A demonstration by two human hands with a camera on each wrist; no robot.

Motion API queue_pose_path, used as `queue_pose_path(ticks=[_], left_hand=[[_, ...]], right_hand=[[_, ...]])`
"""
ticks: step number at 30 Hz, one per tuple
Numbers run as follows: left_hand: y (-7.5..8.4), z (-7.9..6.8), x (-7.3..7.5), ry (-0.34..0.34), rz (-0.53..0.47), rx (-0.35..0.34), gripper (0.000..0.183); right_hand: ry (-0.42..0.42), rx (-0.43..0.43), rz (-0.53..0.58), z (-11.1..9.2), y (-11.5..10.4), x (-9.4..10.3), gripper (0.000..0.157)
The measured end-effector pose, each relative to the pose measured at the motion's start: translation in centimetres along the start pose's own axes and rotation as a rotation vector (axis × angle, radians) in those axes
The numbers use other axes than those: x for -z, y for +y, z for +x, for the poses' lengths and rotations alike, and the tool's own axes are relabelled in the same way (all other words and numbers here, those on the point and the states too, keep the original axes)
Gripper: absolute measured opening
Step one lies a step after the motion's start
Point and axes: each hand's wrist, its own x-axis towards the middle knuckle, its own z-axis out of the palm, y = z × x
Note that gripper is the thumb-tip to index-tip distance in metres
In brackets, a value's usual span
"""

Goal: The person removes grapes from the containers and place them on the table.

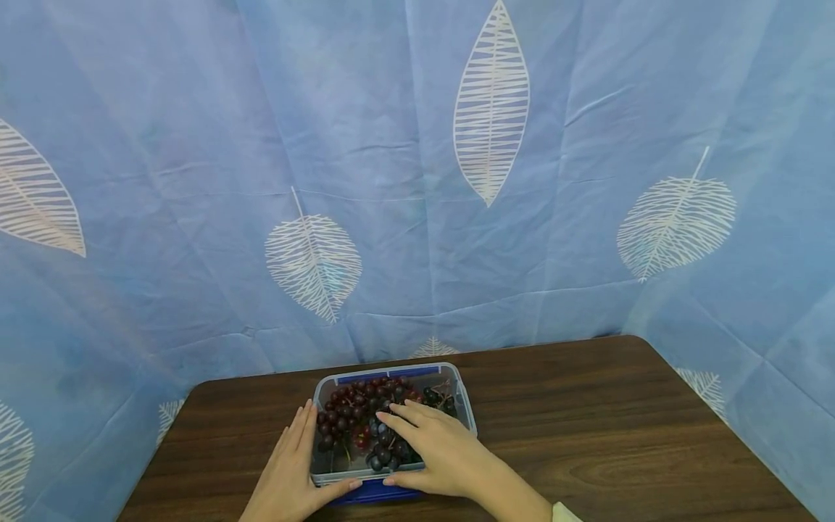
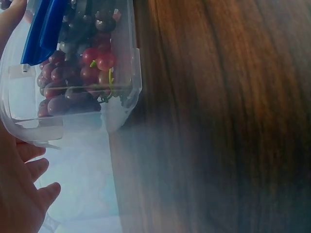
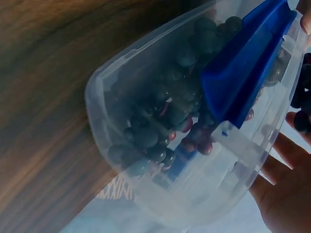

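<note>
A clear plastic food box [image 1: 464, 406] with blue clips sits near the front of the table. Dark red grapes [image 1: 349, 400] fill its left and back parts, and blackish grapes [image 1: 383, 458] lie toward the front right. My left hand [image 1: 287, 471] rests along the box's left side, fingers straight, thumb at the front rim. Over the right part reaches my right hand [image 1: 446, 451], fingers extended above the grapes and thumb at the front rim. A blue clip [image 3: 248, 63] hangs from the front wall. In the right wrist view, dark grapes [image 3: 302, 97] show above the rim beside my fingers.
The brown wooden table [image 1: 587, 428] extends to both sides of the box, with rounded back corners. Behind it hangs a blue cloth [image 1: 391, 145] with white leaf prints. Some green stems [image 1: 446, 391] stick up at the box's back right.
</note>
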Motion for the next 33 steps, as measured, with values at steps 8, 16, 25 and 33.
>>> queue_pose_path(ticks=[8, 16, 25, 33], left_hand=[[0.1, 0.0, 0.0, 0.004, -0.002, -0.008, 0.125], [0.0, 0.0, -0.1, -0.001, -0.009, -0.003, 0.126], [0.1, -0.1, 0.0, -0.009, -0.029, -0.003, 0.125], [0.0, -0.1, -0.1, -0.011, -0.03, 0.007, 0.126]], right_hand=[[-0.035, 0.078, -0.029, 1.9, -0.2, -0.4, 0.075], [-0.122, 0.082, 0.056, 3.0, -0.6, -0.4, 0.052], [-0.167, 0.086, 0.068, 2.9, -1.7, 0.2, 0.036], [-0.124, 0.126, -0.019, 2.2, -1.8, 0.6, 0.037]])
